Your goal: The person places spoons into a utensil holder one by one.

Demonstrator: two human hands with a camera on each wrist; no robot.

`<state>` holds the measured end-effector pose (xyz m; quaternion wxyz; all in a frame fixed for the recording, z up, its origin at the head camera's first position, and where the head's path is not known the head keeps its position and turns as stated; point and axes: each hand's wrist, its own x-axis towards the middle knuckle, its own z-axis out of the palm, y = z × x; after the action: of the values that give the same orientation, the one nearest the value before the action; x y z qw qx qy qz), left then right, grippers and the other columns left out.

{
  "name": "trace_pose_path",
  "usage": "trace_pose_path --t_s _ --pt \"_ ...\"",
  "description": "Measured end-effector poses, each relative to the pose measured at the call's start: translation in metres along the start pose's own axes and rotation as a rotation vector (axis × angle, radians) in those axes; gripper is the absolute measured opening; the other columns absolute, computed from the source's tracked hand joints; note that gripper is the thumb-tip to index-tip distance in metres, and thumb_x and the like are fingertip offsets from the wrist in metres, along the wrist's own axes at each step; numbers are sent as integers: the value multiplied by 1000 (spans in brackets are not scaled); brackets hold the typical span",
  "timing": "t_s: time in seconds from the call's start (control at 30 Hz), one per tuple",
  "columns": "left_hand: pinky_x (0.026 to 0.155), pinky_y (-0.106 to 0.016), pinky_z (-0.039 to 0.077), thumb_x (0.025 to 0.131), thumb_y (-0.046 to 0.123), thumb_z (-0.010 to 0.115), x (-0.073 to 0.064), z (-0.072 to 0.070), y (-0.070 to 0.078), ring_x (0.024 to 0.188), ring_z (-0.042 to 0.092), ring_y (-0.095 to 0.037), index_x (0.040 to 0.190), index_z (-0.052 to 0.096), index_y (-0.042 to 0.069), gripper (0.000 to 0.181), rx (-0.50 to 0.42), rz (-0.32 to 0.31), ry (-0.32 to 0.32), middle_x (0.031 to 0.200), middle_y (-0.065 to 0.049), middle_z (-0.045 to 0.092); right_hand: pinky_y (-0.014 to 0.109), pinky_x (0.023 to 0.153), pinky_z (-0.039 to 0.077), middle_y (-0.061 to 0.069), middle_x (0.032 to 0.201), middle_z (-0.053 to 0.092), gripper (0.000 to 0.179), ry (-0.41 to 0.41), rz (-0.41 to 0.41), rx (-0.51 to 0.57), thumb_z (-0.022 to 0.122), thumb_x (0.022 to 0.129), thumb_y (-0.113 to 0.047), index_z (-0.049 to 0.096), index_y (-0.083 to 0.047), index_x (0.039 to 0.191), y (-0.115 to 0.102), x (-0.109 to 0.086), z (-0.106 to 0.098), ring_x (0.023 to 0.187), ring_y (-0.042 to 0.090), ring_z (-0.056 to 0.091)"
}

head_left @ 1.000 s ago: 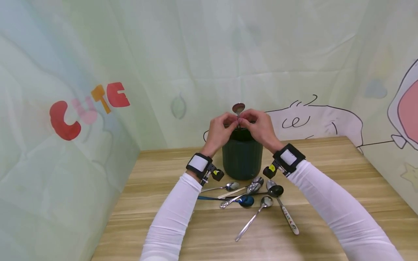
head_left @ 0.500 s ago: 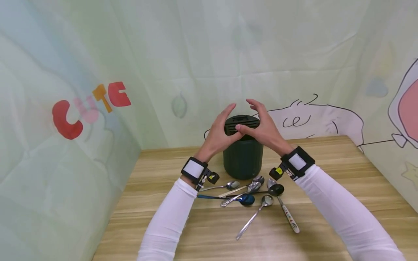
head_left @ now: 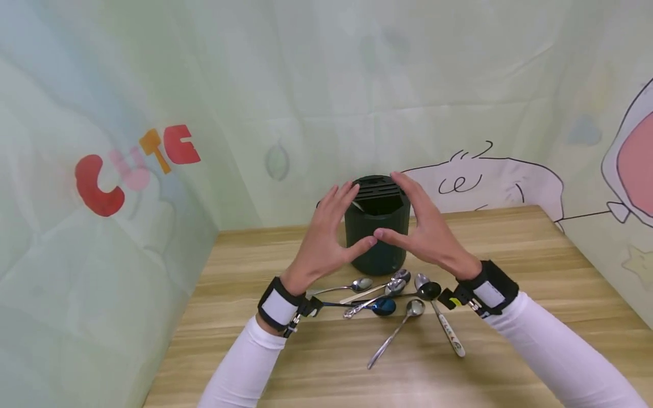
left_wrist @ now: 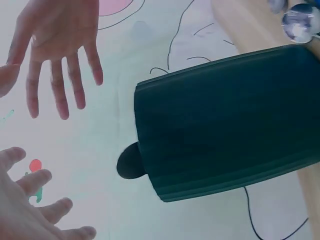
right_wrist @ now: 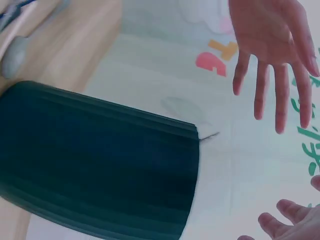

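Observation:
A dark green utensil holder (head_left: 377, 249) stands upright at the back of the table, its slotted top (head_left: 377, 186) and dark opening in view. A pale sliver (head_left: 358, 207) shows at the opening's left edge. My left hand (head_left: 326, 241) hangs before the holder's left side with fingers spread, holding nothing. Before the right side, my right hand (head_left: 427, 229) is spread too, and the two thumb tips come close together in front of the holder. In the left wrist view a dark rounded piece (left_wrist: 131, 161) juts past the holder's rim.
Several spoons lie in a loose group before the holder, among them a blue spoon (head_left: 384, 306), a black spoon (head_left: 429, 291), a silver spoon (head_left: 415, 309) and one with a white patterned handle (head_left: 451, 335). A printed cloth (head_left: 245, 113) hangs behind and beside the wooden table (head_left: 316, 362).
Both hands first pinched a spoon upright over the holder. They let go, the spoon dropped from sight, and the hands have opened, moving apart and down toward me.

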<state>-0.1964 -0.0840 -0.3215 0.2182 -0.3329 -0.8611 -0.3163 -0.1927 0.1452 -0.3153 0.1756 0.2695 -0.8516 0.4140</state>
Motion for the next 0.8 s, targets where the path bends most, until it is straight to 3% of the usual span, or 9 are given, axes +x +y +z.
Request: trace_pose_path --t_s 0.17,0.3,0.4,0.53,0.63,0.8 --pt "120 -60 17 86 82 35 -27 3 4 153 15 -32 155 29 19 94 74 -5 -24 163 -7 26 67 114 24 8 164 22 99 -33 -6 -75 78 77 -47 24 -22 156 3 -26 8 150 35 23" --pt "120 -59 18 89 63 55 -48 11 7 152 19 -35 155 30 19 83 141 31 -60 163 -7 28 66 112 28 10 162 26 101 -28 -46 -115 82 74 -42 28 -18 155 9 -45 16 147 36 28" --pt "119 -60 22 86 46 66 -63 16 9 150 23 -37 153 33 19 80 177 51 -72 162 -6 30 66 110 32 11 160 30 99 -34 -86 -158 80 75 -50 32 -17 154 15 -59 23 144 37 32" --pt "116 -63 25 84 44 70 -80 25 10 150 23 -37 153 36 20 81 209 48 -103 161 -6 31 65 110 31 12 157 36 95 -56 -154 -247 71 77 -66 37 -17 151 25 -75 35 141 37 36" --pt "116 -63 25 83 49 71 -91 34 9 150 23 -37 153 35 22 83 237 26 -164 162 -4 28 66 111 28 13 156 38 96 -74 -183 -301 69 76 -70 38 -18 151 33 -85 42 140 37 37" --pt "116 -61 28 83 52 72 -103 52 4 149 26 -38 154 33 25 85 269 -55 -328 163 -3 27 69 111 25 13 158 35 100 -154 -140 -367 70 73 -72 37 -20 152 45 -98 51 141 41 36"
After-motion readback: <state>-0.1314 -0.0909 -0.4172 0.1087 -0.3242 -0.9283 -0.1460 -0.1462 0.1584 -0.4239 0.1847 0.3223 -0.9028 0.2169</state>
